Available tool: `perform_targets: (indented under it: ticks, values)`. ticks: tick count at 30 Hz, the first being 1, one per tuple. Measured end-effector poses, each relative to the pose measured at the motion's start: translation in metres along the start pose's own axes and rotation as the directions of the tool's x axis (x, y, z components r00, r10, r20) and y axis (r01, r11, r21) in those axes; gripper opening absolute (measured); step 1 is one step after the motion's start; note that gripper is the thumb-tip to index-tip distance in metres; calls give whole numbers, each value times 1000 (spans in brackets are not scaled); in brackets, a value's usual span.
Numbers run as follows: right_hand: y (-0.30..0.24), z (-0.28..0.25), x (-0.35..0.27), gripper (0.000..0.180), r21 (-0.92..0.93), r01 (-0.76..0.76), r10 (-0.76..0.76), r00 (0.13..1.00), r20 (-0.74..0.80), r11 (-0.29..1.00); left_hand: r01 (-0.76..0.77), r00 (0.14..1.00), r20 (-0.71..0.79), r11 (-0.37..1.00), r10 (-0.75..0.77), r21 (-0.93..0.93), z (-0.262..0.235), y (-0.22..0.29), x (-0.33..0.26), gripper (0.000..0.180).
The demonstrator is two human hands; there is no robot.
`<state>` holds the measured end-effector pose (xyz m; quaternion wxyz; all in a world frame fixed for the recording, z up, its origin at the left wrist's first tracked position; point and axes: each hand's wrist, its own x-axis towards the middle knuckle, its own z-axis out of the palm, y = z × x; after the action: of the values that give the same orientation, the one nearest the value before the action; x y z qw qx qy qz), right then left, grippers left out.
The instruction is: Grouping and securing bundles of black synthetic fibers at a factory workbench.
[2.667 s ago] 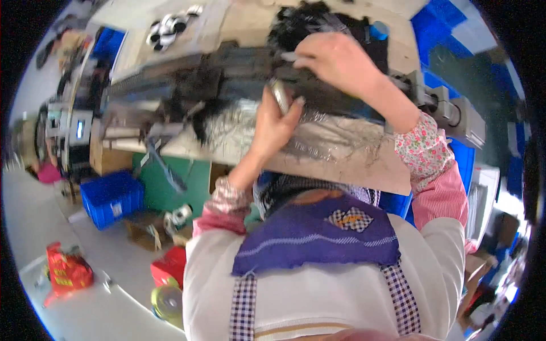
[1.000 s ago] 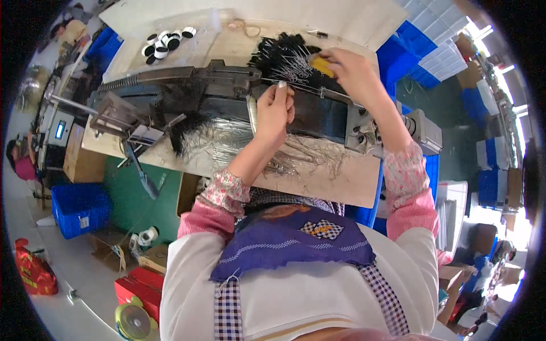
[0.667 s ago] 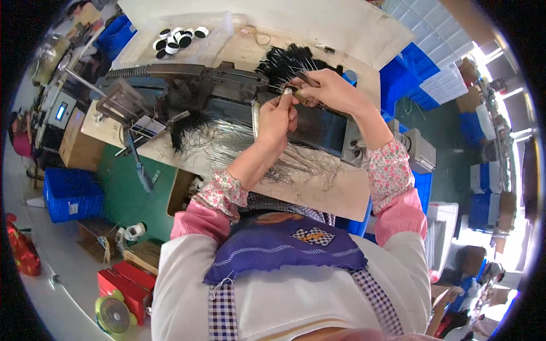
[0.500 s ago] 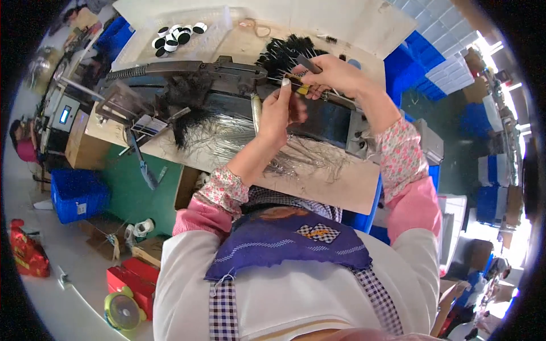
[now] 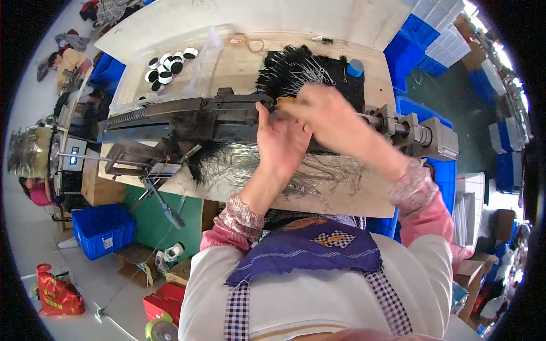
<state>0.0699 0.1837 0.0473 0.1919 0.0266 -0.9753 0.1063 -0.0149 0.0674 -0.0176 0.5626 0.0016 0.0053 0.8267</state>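
Observation:
My left hand is over the middle of a long dark metal machine, palm turned up and thumb apart from the fingers. No object shows on its palm. My right hand crosses above its fingertips, smeared by motion. A small orange-yellow piece shows beside the right fingertips; whether they hold it I cannot tell. Just beyond the hands lies a pile of black twisted-wire brushes with looped wire ends. Fine loose wires lie along the machine's near side.
White-and-black round pieces sit in a clear tray at the far left. A blue-topped round container stands right of the brushes. The machine's shaft end reaches the table's right side. Blue crates stand beyond.
My left hand has turned palm up and opened. My right hand has come down and left over it; the dark grey bar seen in it before no longer shows. The view has shifted.

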Motion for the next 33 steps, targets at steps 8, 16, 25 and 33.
perform_targets:
  ticks: [8,16,25,33]
  values:
    - [27,-13,3,18,205,-246,243,969,40,947,-120,985,-88,960,146,252,11,-9,-17,70]
    - [25,-13,9,17,143,-135,128,990,53,981,-135,972,-142,940,186,312,22,-7,-16,71]
    - [36,-11,16,20,132,-115,112,993,36,985,-81,990,-77,918,120,388,22,-4,-13,71]
    - [36,-5,12,20,105,-115,108,992,64,988,-39,993,-90,913,83,405,22,1,-14,73]
